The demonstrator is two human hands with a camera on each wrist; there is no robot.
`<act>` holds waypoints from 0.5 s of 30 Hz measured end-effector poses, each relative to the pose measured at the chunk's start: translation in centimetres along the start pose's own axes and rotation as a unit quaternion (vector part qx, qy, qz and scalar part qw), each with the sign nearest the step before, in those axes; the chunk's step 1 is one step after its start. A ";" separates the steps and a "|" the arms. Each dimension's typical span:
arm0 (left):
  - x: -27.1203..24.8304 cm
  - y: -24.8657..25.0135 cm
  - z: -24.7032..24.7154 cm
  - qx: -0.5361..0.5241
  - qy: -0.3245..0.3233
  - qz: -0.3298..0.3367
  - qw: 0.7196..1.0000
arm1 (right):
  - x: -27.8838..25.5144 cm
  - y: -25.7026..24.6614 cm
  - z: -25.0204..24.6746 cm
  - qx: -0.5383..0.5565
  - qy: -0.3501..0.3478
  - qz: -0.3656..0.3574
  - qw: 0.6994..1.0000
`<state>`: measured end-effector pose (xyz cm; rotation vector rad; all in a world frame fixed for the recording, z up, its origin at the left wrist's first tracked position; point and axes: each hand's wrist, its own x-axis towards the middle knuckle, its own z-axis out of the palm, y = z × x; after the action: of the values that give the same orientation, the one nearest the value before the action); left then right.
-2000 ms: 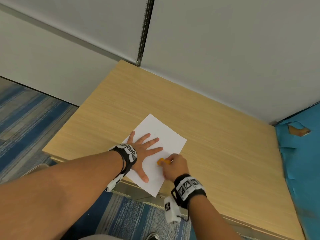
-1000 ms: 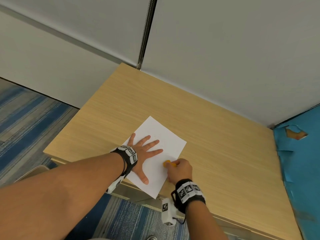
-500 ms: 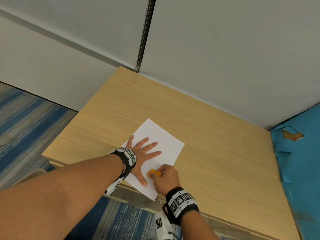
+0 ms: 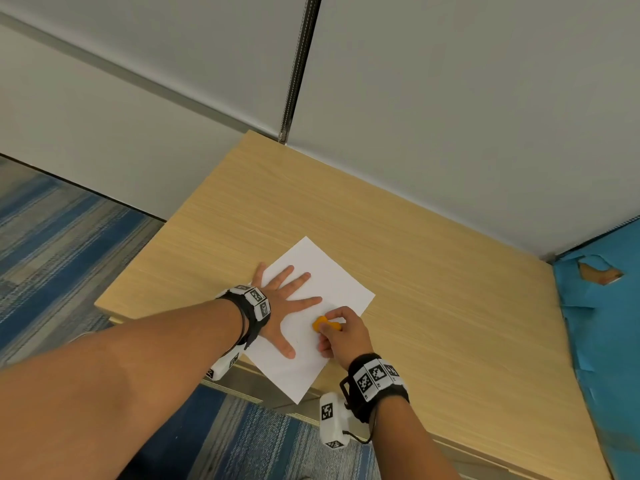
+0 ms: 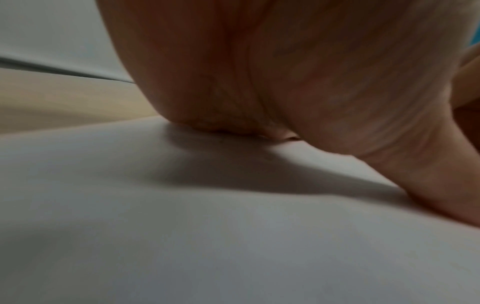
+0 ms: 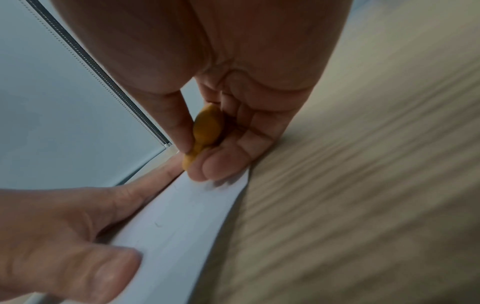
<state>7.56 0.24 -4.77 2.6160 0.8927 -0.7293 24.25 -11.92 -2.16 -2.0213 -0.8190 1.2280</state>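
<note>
A white sheet of paper (image 4: 329,285) lies near the front edge of a light wooden table (image 4: 433,289), one corner hanging over that edge. My left hand (image 4: 284,303) lies flat on the sheet with fingers spread, pressing it down; the left wrist view shows its palm (image 5: 259,82) on the paper (image 5: 207,226). My right hand (image 4: 341,332) pinches a small orange eraser-like piece (image 4: 323,323) between thumb and fingers and holds it against the paper, just right of the left hand. The right wrist view shows the orange piece (image 6: 206,127) on the paper (image 6: 182,226) beside the left hand's fingers (image 6: 64,226).
Grey wall panels (image 4: 450,98) rise behind the table. A blue surface with a torn patch (image 4: 602,306) borders the table on the right. Blue striped carpet (image 4: 52,244) lies to the left and below the front edge.
My right hand with the orange piece has gone back and forth over the paper: right, then toward the left hand's thumb, now further up beside its fingers. The left hand has stayed flat.
</note>
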 end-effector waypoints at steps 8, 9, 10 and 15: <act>0.2 0.3 0.3 -0.029 0.016 -0.015 0.999 | 1.3 -1.6 -0.5 -0.050 0.035 -0.020 0.998; 0.2 0.4 0.3 -0.030 0.016 -0.014 0.999 | 1.4 -1.7 -0.5 -0.042 0.063 -0.017 0.997; 0.3 0.4 0.3 -0.030 0.013 -0.015 0.999 | 1.2 -1.7 -0.2 -0.039 0.061 -0.012 0.997; -0.1 0.5 -0.1 -0.030 0.011 -0.017 0.999 | -0.5 -1.9 1.2 -0.120 -0.095 -0.030 0.988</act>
<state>7.87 -0.17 -4.63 2.5665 0.9537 -0.6717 22.60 -10.93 -0.90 -2.0694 -1.1595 1.3567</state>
